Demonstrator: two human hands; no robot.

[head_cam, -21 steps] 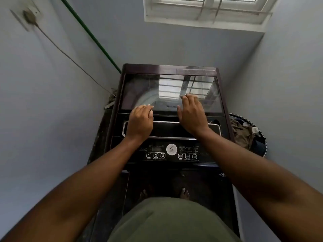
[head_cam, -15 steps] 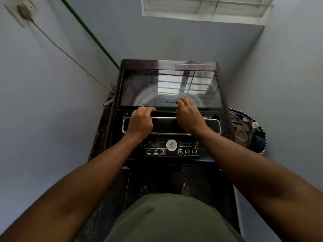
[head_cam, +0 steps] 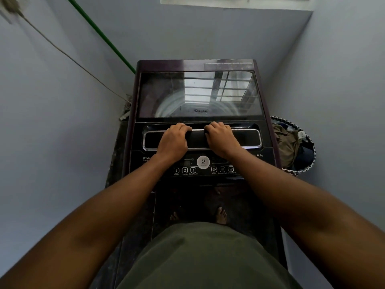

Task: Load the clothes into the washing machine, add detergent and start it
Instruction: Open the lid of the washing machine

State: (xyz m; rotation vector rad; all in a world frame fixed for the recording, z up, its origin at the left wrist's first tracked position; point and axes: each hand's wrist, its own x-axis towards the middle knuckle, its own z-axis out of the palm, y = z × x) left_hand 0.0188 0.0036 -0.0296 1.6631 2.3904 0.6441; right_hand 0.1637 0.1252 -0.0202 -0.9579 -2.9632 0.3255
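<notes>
We stand in front of the washer [head_cam: 200,122], and its glass lid [head_cam: 200,94] is closed and lies flat. Both our hands are on the handle [head_cam: 245,138] at the front edge of the lid, just behind the panel [head_cam: 203,163]. The left hand [head_cam: 173,141] grasps the handle left of its middle, with the fingers curled over its far edge. The right hand [head_cam: 221,138] grasps it right of the middle in the same way. The two hands are near each other but do not touch.

The clothes [head_cam: 291,142] lie in a basket [head_cam: 300,170] just to the right of the washer, so nothing is loaded yet. Through the lid we see a pale drum, but the window reflection covers much of it, so we cannot be sure it is empty.

We judge that the step in hand is opening the lid, the very first one. The next move calls for lifting the handle up and away from us, so that the lid swings toward the back wall. After this one hand must reach to the basket at the right side of the washer.
</notes>
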